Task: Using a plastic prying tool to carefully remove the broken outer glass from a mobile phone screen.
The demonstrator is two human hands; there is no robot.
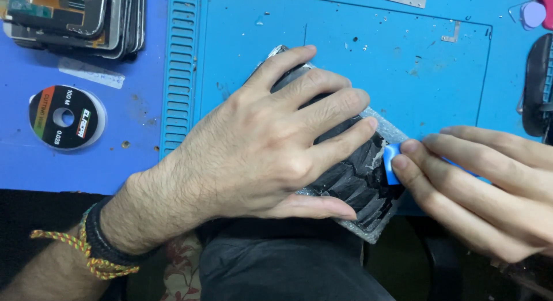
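Spread flat, the left hand (pixel 259 145) presses a cracked phone panel (pixel 360 180) overhanging the surface's (pixel 357 76) near edge; the right hand (pixel 484 186) pinches a blue pry tool (pixel 391 163) against it.

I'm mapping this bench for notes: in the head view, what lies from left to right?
Wire spool → left hand → cracked screen panel → blue scraper → right hand.

Blue work mat (pixel 242 24) on blue tabletop (pixel 34 163); dark floor below.
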